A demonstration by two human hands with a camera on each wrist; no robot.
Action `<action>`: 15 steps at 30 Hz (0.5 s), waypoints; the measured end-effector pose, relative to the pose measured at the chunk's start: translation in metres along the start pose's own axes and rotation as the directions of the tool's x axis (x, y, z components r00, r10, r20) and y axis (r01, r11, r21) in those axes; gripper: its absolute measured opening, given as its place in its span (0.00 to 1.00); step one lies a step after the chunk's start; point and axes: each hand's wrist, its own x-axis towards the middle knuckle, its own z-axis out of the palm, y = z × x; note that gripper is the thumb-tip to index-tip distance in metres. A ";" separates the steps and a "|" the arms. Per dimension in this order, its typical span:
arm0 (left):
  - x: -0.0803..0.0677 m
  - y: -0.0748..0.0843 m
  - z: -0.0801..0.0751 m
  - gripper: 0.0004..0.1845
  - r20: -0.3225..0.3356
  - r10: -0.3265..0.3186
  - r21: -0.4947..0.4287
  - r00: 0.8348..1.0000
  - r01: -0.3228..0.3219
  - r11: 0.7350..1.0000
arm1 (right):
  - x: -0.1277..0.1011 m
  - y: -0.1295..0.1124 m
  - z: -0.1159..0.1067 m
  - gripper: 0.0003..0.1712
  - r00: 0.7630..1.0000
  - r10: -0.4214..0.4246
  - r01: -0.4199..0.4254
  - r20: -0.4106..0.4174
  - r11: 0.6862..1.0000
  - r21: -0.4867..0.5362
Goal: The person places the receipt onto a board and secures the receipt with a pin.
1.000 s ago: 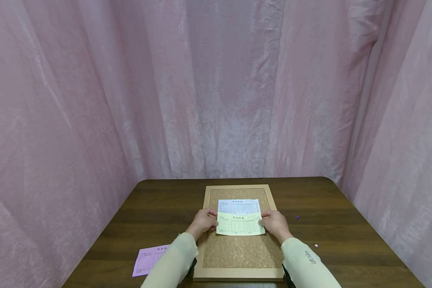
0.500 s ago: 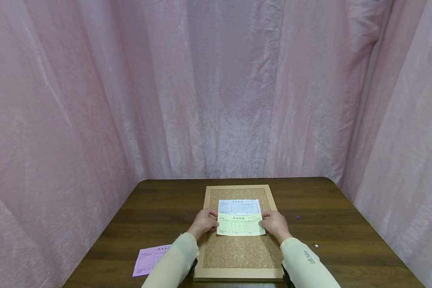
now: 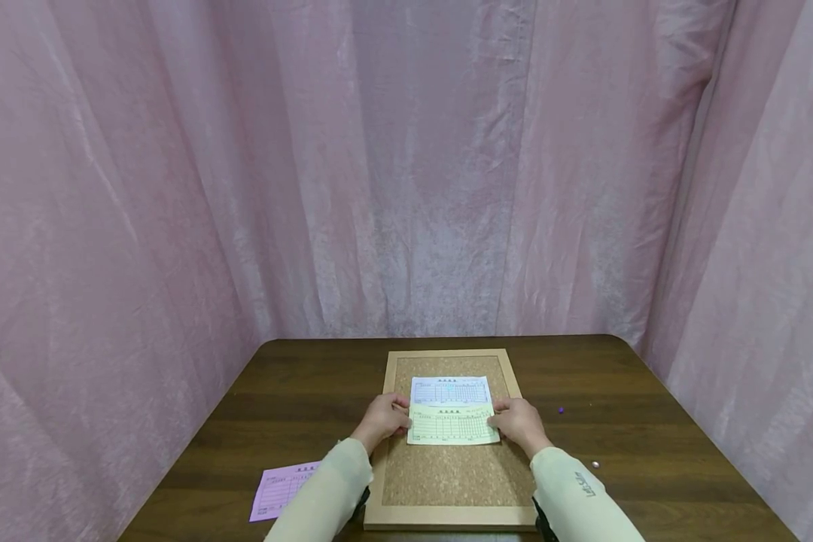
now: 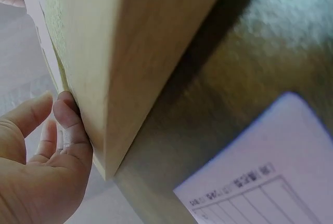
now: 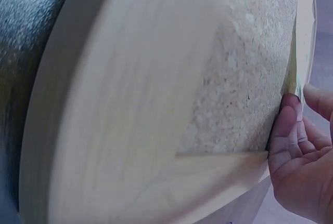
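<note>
A pale green printed form slip (image 3: 452,427) lies over the cork board (image 3: 450,482), its upper edge along the lower part of a light blue slip (image 3: 450,389). My left hand (image 3: 383,415) pinches the green slip's left edge between thumb and fingers. At the opposite edge my right hand (image 3: 520,424) pinches it too. In the left wrist view the left hand (image 4: 44,169) has a fingertip beneath the paper, beside the wooden frame (image 4: 99,78). The right wrist view has the right hand (image 5: 302,164) at the paper's edge, a finger under it against the cork.
A pink form slip (image 3: 281,493) lies on the dark wooden table (image 3: 650,444) left of the board, partly behind the left sleeve. Right of the board are a small purple object (image 3: 561,410) and a small shiny one (image 3: 595,464). Pink curtains (image 3: 440,165) hang around the table.
Both hands stay at the green slip's sides. Its upper edge lies a little lower and flatter, so slightly more of the blue slip shows.
</note>
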 end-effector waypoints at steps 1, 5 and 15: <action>0.000 0.000 -0.001 0.15 0.000 0.003 0.004 1.000 -0.003 1.000 | 0.000 0.000 0.000 0.16 1.000 -0.002 0.002 0.003 1.000 0.007; 0.000 -0.002 -0.004 0.15 0.000 0.009 0.030 1.000 -0.009 1.000 | -0.002 0.001 -0.003 0.15 1.000 -0.004 0.004 0.012 1.000 0.016; 0.002 -0.003 -0.014 0.11 -0.005 0.069 0.128 0.998 -0.068 0.989 | -0.007 -0.001 -0.012 0.03 1.000 -0.016 0.016 0.008 1.000 -0.011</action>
